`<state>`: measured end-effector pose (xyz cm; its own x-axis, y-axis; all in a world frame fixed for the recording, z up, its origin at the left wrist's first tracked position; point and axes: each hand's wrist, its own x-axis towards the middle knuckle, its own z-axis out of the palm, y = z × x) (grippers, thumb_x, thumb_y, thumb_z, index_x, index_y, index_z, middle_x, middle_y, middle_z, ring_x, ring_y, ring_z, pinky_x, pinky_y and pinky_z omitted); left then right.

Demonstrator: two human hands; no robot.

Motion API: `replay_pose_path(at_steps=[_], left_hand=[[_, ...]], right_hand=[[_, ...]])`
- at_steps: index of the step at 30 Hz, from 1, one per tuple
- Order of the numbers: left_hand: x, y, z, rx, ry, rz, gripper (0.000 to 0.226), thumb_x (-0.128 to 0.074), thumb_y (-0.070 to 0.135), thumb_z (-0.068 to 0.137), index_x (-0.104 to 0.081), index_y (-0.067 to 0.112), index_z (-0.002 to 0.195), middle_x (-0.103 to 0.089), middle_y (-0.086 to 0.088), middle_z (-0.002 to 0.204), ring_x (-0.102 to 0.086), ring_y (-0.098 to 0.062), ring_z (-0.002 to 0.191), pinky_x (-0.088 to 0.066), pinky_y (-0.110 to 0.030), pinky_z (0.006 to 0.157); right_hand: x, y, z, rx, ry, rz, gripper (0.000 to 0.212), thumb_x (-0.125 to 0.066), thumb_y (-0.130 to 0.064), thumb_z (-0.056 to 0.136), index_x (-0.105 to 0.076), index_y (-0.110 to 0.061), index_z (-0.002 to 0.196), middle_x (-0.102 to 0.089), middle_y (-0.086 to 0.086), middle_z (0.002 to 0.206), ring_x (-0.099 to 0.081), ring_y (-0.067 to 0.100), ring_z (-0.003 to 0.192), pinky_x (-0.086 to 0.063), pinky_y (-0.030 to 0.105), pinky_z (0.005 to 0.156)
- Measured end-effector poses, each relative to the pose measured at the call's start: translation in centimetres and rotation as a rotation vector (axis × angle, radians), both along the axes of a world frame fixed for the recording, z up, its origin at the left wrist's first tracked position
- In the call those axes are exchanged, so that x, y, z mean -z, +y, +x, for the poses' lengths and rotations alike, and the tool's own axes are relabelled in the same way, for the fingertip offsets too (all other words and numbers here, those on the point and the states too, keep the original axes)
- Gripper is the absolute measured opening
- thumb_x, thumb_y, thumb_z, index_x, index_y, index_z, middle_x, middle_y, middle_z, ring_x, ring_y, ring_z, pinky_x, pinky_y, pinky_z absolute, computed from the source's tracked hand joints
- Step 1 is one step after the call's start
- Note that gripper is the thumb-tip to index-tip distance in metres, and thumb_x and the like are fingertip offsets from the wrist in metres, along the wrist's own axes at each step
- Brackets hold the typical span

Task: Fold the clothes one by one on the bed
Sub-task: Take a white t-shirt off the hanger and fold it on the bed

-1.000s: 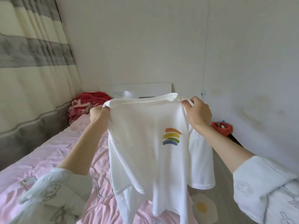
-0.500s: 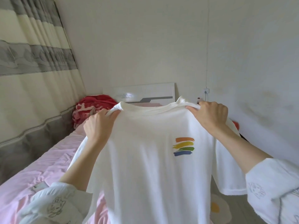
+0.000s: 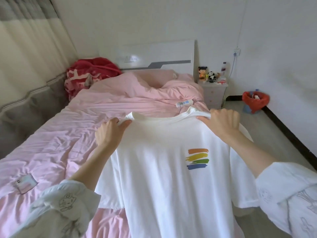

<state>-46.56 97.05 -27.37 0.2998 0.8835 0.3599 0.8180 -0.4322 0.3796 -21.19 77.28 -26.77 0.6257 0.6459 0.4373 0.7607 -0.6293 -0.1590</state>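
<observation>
A bed (image 3: pixel 72 134) with a wrinkled pink cover fills the room from 8 to 12 o'clock, a phone (image 3: pixel 25 183) lying near at 9, a red blanket (image 3: pixel 89 73) and a nightstand (image 3: pixel 213 90) far off. Over its near end hangs a smooth white T-shirt (image 3: pixel 163 177) with a rainbow-stripe print. The left hand (image 3: pixel 109 133) and right hand (image 3: pixel 221 122) each have their fingers pinching a shoulder beside the collar.
</observation>
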Motion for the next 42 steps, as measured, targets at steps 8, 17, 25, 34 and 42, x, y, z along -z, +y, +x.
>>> replay_pose_path(at_steps=[8, 17, 25, 34, 42], left_hand=[[10.8, 16.7, 11.8, 0.018, 0.110, -0.208, 0.038, -0.053, 0.043, 0.090, -0.059, 0.013, 0.113, -0.058, -0.014, 0.120, -0.049, -0.034, 0.116, -0.041, -0.041, 0.090], [26.5, 12.0, 6.1, -0.005, 0.194, -0.793, 0.042, -0.059, 0.018, 0.088, -0.051, 0.007, 0.128, -0.051, -0.019, 0.130, -0.051, -0.033, 0.118, -0.036, -0.033, 0.098], [34.3, 1.2, -1.7, -0.114, 0.129, -1.089, 0.036, -0.059, 0.016, 0.088, -0.053, 0.006, 0.122, -0.061, -0.015, 0.116, -0.059, -0.030, 0.109, -0.046, -0.035, 0.094], [38.1, -9.1, -9.2, -0.237, 0.053, -1.196, 0.029, -0.065, 0.031, 0.086, -0.054, 0.008, 0.099, -0.065, -0.008, 0.090, -0.063, -0.029, 0.090, -0.046, -0.030, 0.074], [39.0, -11.5, -10.2, -0.264, 0.062, -1.205, 0.026, -0.068, 0.033, 0.082, -0.060, 0.009, 0.077, -0.066, -0.013, 0.087, -0.064, -0.031, 0.088, -0.052, -0.038, 0.080]], right_hand=[[11.0, 17.0, 11.2, 0.045, 0.060, -0.092, 0.049, -0.058, -0.047, 0.086, -0.062, 0.000, 0.102, -0.066, 0.021, 0.101, -0.055, 0.035, 0.102, -0.034, 0.039, 0.080], [27.2, 16.0, 5.4, 0.004, 0.444, -0.458, 0.044, -0.048, -0.034, 0.093, -0.044, -0.013, 0.131, -0.052, 0.009, 0.131, -0.042, 0.027, 0.125, -0.036, 0.040, 0.094], [35.2, 7.5, -6.9, -0.107, 0.671, -0.674, 0.049, -0.040, -0.035, 0.097, -0.032, -0.016, 0.142, -0.035, 0.006, 0.148, -0.029, 0.022, 0.138, -0.029, 0.040, 0.106], [38.0, -2.1, -16.7, -0.142, 0.578, -0.610, 0.046, -0.076, -0.027, 0.066, -0.064, -0.010, 0.107, -0.063, 0.017, 0.122, -0.062, 0.029, 0.112, -0.050, 0.053, 0.081], [37.8, -4.7, -18.6, -0.121, 0.611, -0.568, 0.041, -0.050, -0.038, 0.079, -0.063, -0.011, 0.107, -0.060, 0.018, 0.127, -0.057, 0.034, 0.117, -0.046, 0.056, 0.087]])
